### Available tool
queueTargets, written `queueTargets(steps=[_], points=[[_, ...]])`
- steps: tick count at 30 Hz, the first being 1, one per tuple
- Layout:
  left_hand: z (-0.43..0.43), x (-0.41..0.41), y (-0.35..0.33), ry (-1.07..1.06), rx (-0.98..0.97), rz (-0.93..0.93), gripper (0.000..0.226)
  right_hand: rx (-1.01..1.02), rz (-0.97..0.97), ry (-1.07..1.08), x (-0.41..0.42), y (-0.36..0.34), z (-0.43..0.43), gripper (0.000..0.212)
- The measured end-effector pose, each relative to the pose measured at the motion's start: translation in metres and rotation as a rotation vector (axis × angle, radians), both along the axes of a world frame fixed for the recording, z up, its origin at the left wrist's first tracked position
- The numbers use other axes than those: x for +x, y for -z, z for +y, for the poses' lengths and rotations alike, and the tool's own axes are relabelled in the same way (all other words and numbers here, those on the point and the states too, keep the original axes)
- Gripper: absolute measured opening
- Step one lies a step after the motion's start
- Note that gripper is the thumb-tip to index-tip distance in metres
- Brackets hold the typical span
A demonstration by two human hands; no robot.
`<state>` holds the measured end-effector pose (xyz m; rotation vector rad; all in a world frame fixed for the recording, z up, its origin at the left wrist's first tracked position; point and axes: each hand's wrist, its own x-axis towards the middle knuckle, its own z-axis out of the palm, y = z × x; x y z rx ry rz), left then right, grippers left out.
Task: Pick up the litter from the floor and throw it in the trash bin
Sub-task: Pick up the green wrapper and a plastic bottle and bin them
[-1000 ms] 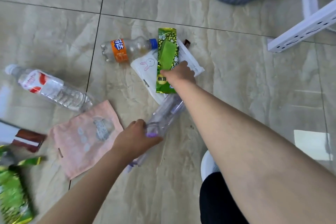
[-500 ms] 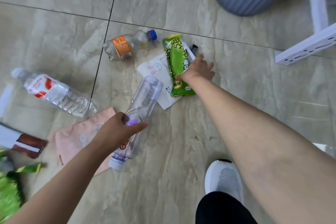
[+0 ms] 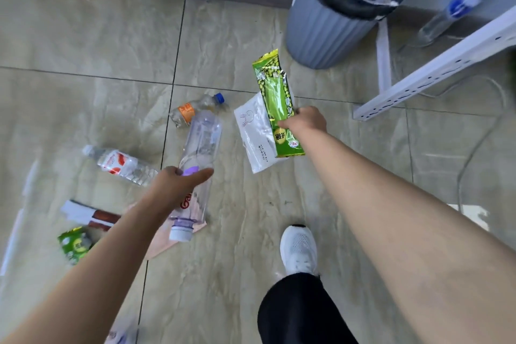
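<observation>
The green snack wrapper (image 3: 275, 103) and the white bunny-print bag (image 3: 255, 134) are pinched together in the right hand (image 3: 307, 121), the wrapper's long axis running twelve to six. The grey trash bin (image 3: 321, 33) is seen at about one o'clock from that hand, near, its black-lined mouth open. The clear water bottle (image 3: 199, 165) is gripped at mid-body by the left hand (image 3: 178, 184), farther from the bin, cap toward six o'clock.

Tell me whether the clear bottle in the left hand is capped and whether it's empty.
Capped, apparently empty: the clear bottle in the left hand has a white cap on and shows no liquid.
</observation>
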<state>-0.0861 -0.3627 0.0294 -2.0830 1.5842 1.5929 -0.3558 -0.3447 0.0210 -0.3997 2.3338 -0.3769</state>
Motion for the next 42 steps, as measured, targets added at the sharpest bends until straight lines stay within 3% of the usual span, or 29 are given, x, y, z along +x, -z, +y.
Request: queueTargets(steps=[6,9,14,16,21,27,31,37,42], points=[[-0.028,-0.065,-0.119,0.036,0.006,0.088,0.052,-0.118,0.032,0.049,-0.050,-0.132,-0.020,0.039],[-0.051,-0.116,-0.167,0.020,-0.010,0.153,0.054,-0.170,0.050,0.053,-0.090,-0.182,-0.039,0.024],[-0.098,-0.206,-0.221,-0.048,0.022,0.240,0.051,-0.222,0.095,0.006,-0.157,-0.240,-0.076,0.020],[-0.115,-0.237,-0.235,-0.066,0.035,0.274,0.050,-0.229,0.141,-0.015,-0.180,-0.255,-0.091,0.005],[-0.167,-0.304,-0.252,-0.059,0.078,0.344,0.044,-0.202,0.263,-0.038,-0.235,-0.278,-0.133,0.016],[-0.230,-0.373,-0.243,0.006,0.215,0.294,0.053,-0.125,0.396,-0.118,-0.284,-0.268,-0.180,0.023],[-0.260,-0.422,-0.215,-0.031,0.372,0.305,0.015,-0.063,0.429,-0.218,-0.312,-0.242,-0.201,0.015],[-0.274,-0.477,-0.135,-0.024,0.257,0.123,0.046,0.053,0.320,-0.318,-0.347,-0.166,-0.216,0.009],[-0.275,-0.490,-0.098,-0.015,0.178,0.085,0.067,0.134,0.291,-0.346,-0.355,-0.119,-0.218,0.057]])
